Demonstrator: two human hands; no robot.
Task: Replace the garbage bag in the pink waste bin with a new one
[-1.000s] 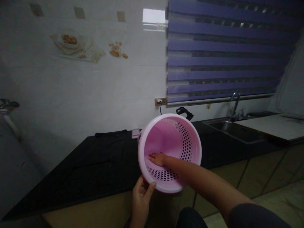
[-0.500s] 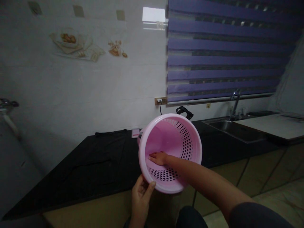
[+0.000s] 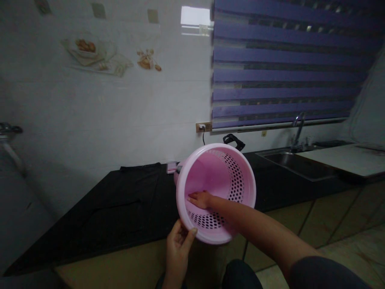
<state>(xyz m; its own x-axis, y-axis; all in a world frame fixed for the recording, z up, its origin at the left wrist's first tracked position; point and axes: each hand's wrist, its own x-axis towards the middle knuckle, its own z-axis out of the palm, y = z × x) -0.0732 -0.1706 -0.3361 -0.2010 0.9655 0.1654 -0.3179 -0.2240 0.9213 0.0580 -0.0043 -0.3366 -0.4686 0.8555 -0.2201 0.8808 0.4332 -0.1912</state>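
Note:
A pink plastic basket point(image 3: 181, 196) with rows of holes in its wall is tilted, its round mouth facing me, at the edge of the counter. My left hand point(image 3: 179, 245) grips the lower left of the rim, with the thumb on the near side and the fingers mostly behind it. Inside the basket, my right hand point(image 3: 200, 199) lies with fingers stretched out against the inner surface near the left wall. Nothing shows in that hand.
A black counter point(image 3: 120, 216) runs along the tiled wall. Behind the basket are a black handle-shaped thing point(image 3: 234, 141) and a small pink-and-white item point(image 3: 171, 167). A socket point(image 3: 203, 127) holds a plug with a cord. To the right are a sink point(image 3: 296, 162) and a pale board point(image 3: 345, 158).
Almost nothing differs. Both hands and the basket keep their places, with only a very slight shift of the view.

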